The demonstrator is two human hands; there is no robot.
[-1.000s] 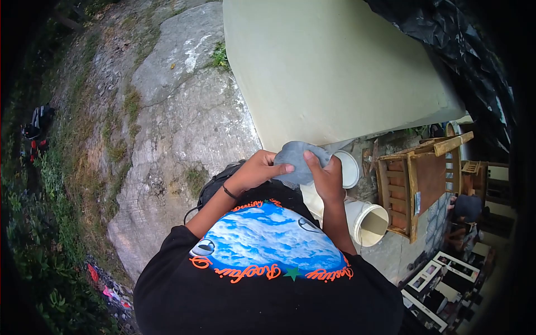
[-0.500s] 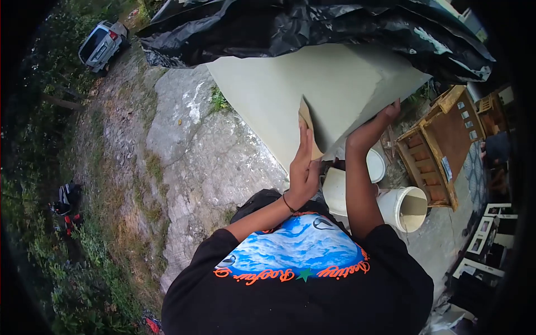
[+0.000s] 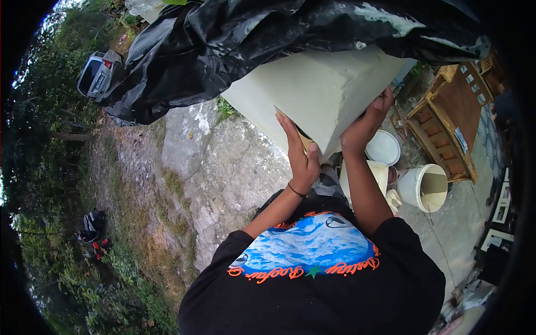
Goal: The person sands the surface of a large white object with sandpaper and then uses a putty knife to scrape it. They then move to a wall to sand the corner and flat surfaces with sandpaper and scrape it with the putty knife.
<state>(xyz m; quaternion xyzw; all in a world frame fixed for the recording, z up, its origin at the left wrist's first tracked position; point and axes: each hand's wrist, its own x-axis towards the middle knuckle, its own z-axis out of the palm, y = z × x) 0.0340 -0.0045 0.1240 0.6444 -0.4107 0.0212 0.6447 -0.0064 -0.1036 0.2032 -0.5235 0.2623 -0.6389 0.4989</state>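
A large pale block (image 3: pixel 304 84) with smooth flat faces and a sharp corner edge stands in front of me, its upper part under crumpled black plastic sheeting (image 3: pixel 234 50). My left hand (image 3: pixel 301 159) presses a tan sheet of sandpaper (image 3: pixel 305 140) against the left face, fingers straight, with the sheet between them and the block. Against the right face rests my right hand (image 3: pixel 365 125), its fingers lying along the surface and slightly bent. Part of the sandpaper is hidden behind the left fingers.
White buckets (image 3: pixel 430 187) and a white round lid (image 3: pixel 383 147) stand below my right arm. Wooden furniture (image 3: pixel 446 117) lies to the right. Rough concrete (image 3: pixel 223 162) spreads to the left, bordered by plants; a silver car (image 3: pixel 100 72) is parked at the far left.
My left hand has moved left along the block with the sandpaper. My right hand has drawn slightly back along the right face. The view has shifted, and more black plastic shows.
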